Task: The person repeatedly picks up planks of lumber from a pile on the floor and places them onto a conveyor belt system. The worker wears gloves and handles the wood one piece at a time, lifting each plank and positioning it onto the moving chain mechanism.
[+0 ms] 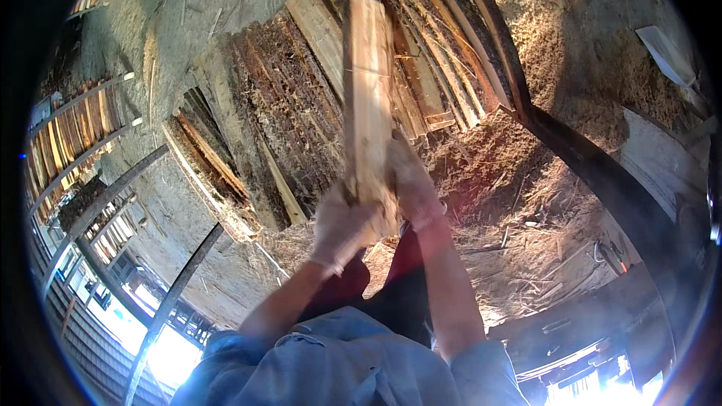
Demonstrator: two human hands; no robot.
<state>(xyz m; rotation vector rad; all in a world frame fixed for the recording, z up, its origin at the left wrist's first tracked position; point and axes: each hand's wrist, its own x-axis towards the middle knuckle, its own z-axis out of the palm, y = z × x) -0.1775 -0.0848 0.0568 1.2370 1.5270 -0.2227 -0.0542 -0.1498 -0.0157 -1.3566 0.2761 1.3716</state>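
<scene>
A long pale wooden board (368,98) with a dark bark edge on its left side extends away from my body, over a stack of planks. My left hand (340,222), in a light glove, grips the board's near end from the left. Farther along, my right hand (412,184), also gloved, holds its right edge. Both hands are slightly blurred, and the fingers underneath the board are hidden. Beneath and beyond it lie rough bark-covered planks (282,98), side by side.
Sawdust and wood chips (511,180) cover the ground to the right. A dark curved beam (594,162) runs down the right side. Upright boards (71,135) lean on rails at the far left. Pale sheets (665,56) lie at the far right, and poles (177,297) stand lower left.
</scene>
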